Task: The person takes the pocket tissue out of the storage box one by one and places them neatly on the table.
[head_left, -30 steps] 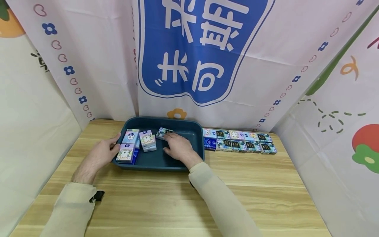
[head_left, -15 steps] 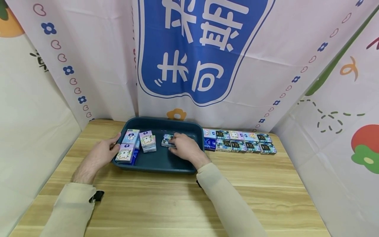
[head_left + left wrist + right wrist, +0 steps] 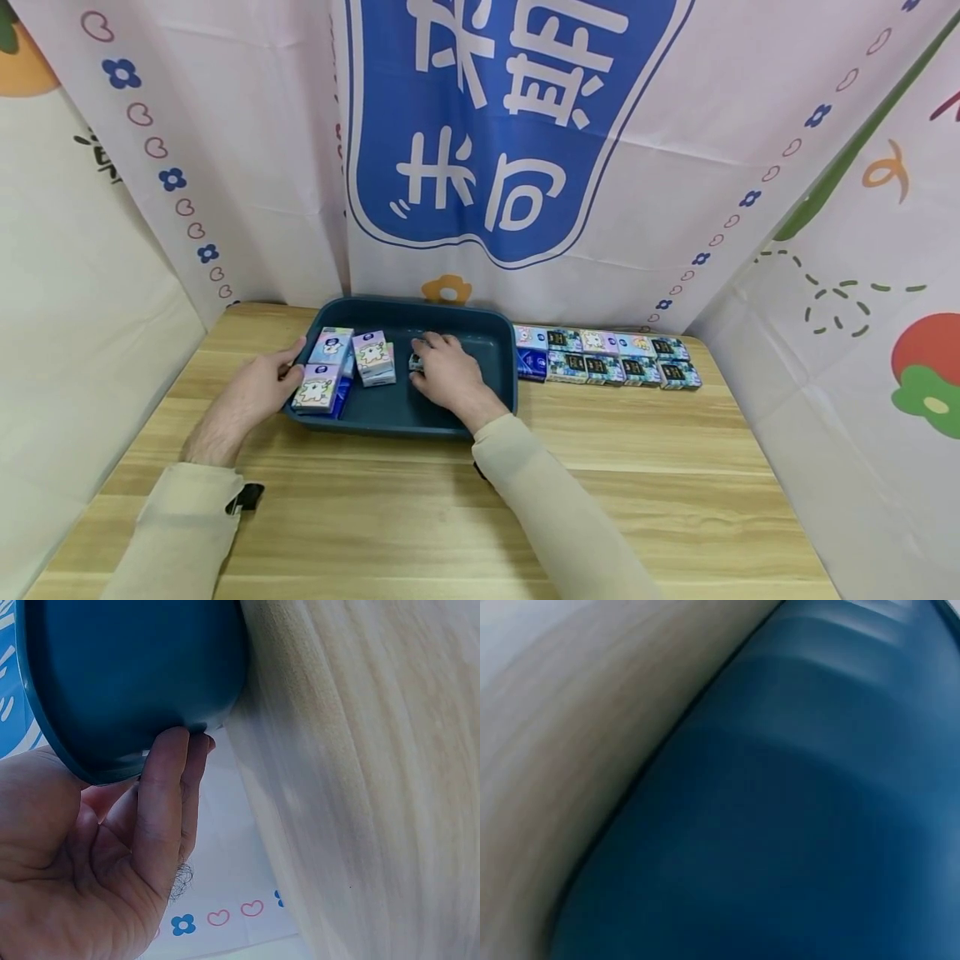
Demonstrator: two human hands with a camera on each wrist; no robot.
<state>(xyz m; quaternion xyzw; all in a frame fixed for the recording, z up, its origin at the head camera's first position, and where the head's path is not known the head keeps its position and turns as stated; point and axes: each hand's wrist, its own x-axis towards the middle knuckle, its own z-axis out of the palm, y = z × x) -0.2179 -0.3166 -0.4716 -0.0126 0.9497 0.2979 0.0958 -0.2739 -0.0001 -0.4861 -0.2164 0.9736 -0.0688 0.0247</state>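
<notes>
The left hand [image 3: 251,396] pinches the end wall of the blue tray [image 3: 405,428]. The right hand [image 3: 450,375] covers a small packet [image 3: 415,363] inside, mid-tray; whether it pinches this cannot be told. Lettering on the boxes [image 3: 604,370] alongside is too small to read; the banner [image 3: 487,133] bears 可 and 期.

Pale wood-grain surface [image 3: 420,521] right up against a whitish printed cloth [image 3: 255,167], with a big blue panel [image 3: 491,125] of white characters [image 3: 441,167], strips of little hearts [image 3: 156,147] and flowers [image 3: 122,73]. White side walls [image 3: 75,317] too, the right one's got a red-and-green cartoon shape [image 3: 947,354]. Light's pretty even.
</notes>
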